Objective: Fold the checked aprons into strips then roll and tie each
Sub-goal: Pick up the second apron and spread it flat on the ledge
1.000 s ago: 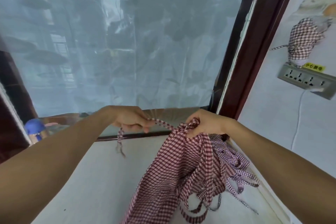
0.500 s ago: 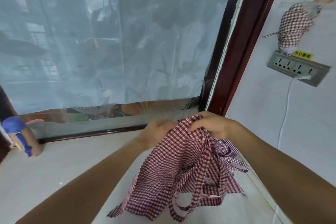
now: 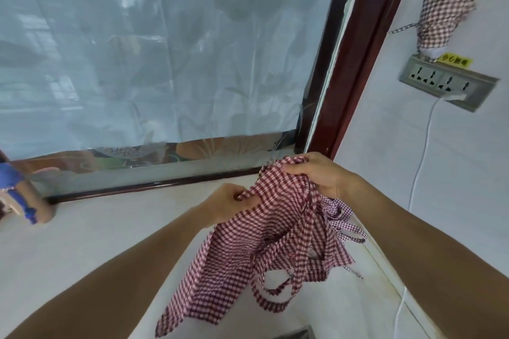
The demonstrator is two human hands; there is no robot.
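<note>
Both hands up in front of the window (image 3: 154,47), working a red checked apron (image 3: 248,250) held off the white counter (image 3: 82,242). Right hand (image 3: 316,173) is clenched round a bunched top edge of the cloth, fingers curled over it, thumb side mostly hidden by fabric. Left hand (image 3: 228,201) is pinching the edge just beside it, lower and to the left; its fingertips are tucked behind the cloth so can't see exactly how many are on it. Rest of the apron hangs down crumpled between the forearms, w/ straps (image 3: 271,297) looping at the bottom, can't tell if the lowest bit touches the counter.

Behind the right wrist there's a 2nd checked piece (image 3: 341,217), paler, mostly covered, only ties + a corner poking out near the wall.

Up on the wall, a rolled checked bundle (image 3: 443,11) sits right above the power strip (image 3: 446,82), top of it blurred and cut off by the frame. White cable (image 3: 424,146) runs down from the strip. Far left: something blue (image 3: 16,192), cropped, can't make out what it is.
</note>
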